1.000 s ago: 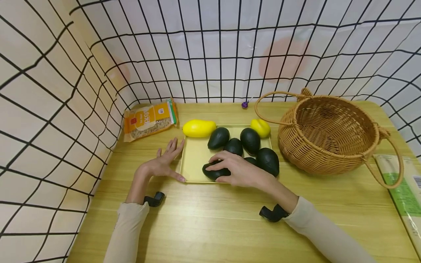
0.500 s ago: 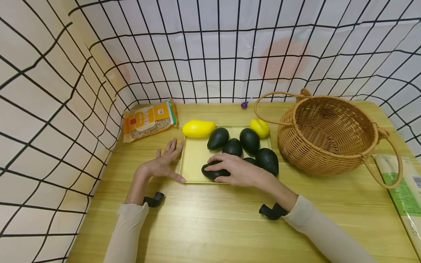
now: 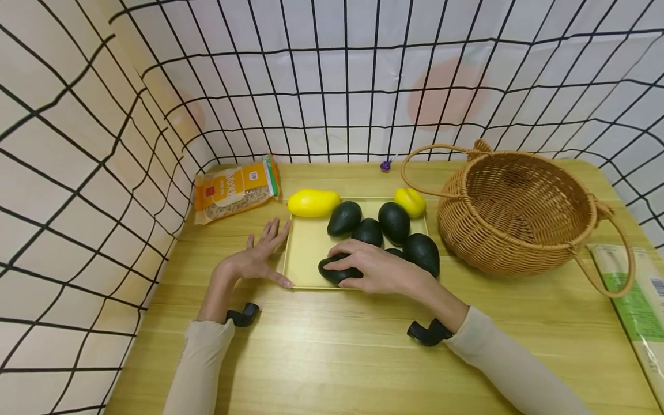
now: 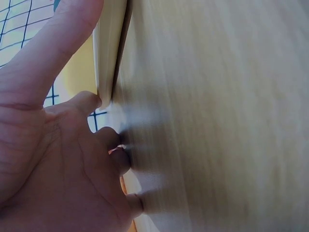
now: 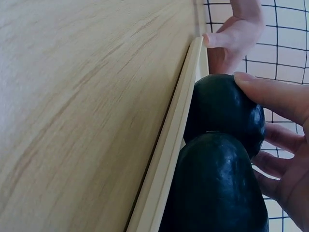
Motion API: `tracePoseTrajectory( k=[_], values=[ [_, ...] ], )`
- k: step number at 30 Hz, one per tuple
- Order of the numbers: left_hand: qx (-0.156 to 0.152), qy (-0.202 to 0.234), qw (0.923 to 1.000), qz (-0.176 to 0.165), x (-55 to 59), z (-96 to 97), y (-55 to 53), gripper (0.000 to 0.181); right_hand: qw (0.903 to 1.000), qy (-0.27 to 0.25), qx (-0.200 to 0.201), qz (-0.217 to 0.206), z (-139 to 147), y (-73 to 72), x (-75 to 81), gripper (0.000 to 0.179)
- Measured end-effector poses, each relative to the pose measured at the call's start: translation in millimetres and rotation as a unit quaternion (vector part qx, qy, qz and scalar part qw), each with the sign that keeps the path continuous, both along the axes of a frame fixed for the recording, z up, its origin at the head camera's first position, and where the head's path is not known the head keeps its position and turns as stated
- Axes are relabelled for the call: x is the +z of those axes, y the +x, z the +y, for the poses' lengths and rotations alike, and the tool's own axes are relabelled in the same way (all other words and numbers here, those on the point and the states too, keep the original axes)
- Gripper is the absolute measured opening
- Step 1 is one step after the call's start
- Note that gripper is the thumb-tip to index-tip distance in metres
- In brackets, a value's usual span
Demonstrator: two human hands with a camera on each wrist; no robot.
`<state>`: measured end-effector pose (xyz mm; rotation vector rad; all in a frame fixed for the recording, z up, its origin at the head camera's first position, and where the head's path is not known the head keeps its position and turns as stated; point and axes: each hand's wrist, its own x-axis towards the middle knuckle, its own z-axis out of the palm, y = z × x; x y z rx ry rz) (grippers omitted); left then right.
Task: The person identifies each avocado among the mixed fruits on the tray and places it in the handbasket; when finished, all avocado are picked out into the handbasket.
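Observation:
A shallow pale yellow tray (image 3: 306,253) holds several dark green avocados, among them one at its upper middle (image 3: 344,219). My right hand (image 3: 376,268) grips the avocado (image 3: 334,271) nearest the tray's front edge, thumb and fingers curled round it. In the right wrist view, that avocado (image 5: 224,111) sits just beyond another avocado (image 5: 217,188), beside the tray's rim (image 5: 169,145). My left hand (image 3: 254,259) is spread at the tray's left side, thumb at the front corner and fingertips near the left edge. The left wrist view shows its fingers (image 4: 107,137) reaching down to the table.
A yellow mango (image 3: 313,203) lies on the tray's back left corner, another yellow fruit (image 3: 411,202) at the back right. A wicker basket (image 3: 498,253) with handles stands right. An orange food bag (image 3: 236,190), a purple lollipop (image 3: 385,166) and a green-white package (image 3: 635,311) lie around.

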<state>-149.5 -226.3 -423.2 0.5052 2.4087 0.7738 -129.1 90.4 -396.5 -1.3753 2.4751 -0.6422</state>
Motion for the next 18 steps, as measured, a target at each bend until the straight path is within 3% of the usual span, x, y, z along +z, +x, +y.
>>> tracePoseTrajectory(
  k=[10,18],
  values=[
    [0.0,0.003,1.0,-0.003,-1.2,1.6,-0.7,0.139,0.9975,-0.068,0.007,-0.019,4,-3.6,-0.9,0.043],
    [-0.001,-0.001,1.0,-0.002,-2.2,0.2,-1.5,0.139,0.9836,-0.178,-0.008,-0.027,16,-8.3,10.8,0.045]
  ],
)
